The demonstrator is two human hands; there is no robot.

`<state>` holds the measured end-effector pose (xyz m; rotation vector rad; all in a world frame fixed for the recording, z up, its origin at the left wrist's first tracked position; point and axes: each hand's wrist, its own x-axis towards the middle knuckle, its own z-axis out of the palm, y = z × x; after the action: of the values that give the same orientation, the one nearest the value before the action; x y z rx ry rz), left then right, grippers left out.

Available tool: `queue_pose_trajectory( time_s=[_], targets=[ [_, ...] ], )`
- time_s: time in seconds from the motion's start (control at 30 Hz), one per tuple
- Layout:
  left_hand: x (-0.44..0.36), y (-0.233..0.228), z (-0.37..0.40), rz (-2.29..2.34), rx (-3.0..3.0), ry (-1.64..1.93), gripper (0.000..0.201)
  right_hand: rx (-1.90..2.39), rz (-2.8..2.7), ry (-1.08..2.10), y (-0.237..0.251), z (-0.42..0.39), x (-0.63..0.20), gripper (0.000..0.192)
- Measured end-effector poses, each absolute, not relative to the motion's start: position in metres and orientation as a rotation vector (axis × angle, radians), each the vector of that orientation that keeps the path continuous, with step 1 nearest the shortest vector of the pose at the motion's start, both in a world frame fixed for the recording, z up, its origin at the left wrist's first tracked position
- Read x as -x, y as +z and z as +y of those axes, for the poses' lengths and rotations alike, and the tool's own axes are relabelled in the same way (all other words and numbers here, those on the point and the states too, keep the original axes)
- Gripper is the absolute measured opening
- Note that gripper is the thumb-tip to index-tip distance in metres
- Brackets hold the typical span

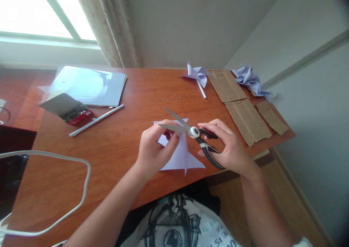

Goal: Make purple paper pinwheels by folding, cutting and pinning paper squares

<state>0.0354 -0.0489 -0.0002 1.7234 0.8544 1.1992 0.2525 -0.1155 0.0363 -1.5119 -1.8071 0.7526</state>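
Observation:
My right hand [227, 143] grips the black-and-grey handles of a pair of scissors [194, 132], whose blades stand apart and point left. My left hand [156, 147] is closed in a pinch by the lower blade. Whatever lies between its thumb and fingertips is too small or hidden to name. Beneath both hands a pale lilac sheet of paper [177, 161] lies on the table, with pointed, cut flaps and a small dark hole near its right corner. My left hand covers part of the sheet.
A paper pinwheel [196, 74] on a white stick lies at the back, near scattered pins [174, 98]. Corrugated cardboard pieces [247, 119] and more folded paper [251, 80] sit right. Leftward are an opened small box [71, 112], a rolled paper stick [96, 120], a folder [84, 85] and a white cable [87, 181].

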Motion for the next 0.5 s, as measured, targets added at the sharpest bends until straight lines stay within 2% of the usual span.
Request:
queue_pose_trajectory(
  time_s=[0.5],
  targets=[
    [-0.0367,0.0039,-0.0492,0.845,-1.715,1.229,0.011,1.529,-1.925,0.644,0.0428,-0.1184,-0.2538,0.061]
  ],
)
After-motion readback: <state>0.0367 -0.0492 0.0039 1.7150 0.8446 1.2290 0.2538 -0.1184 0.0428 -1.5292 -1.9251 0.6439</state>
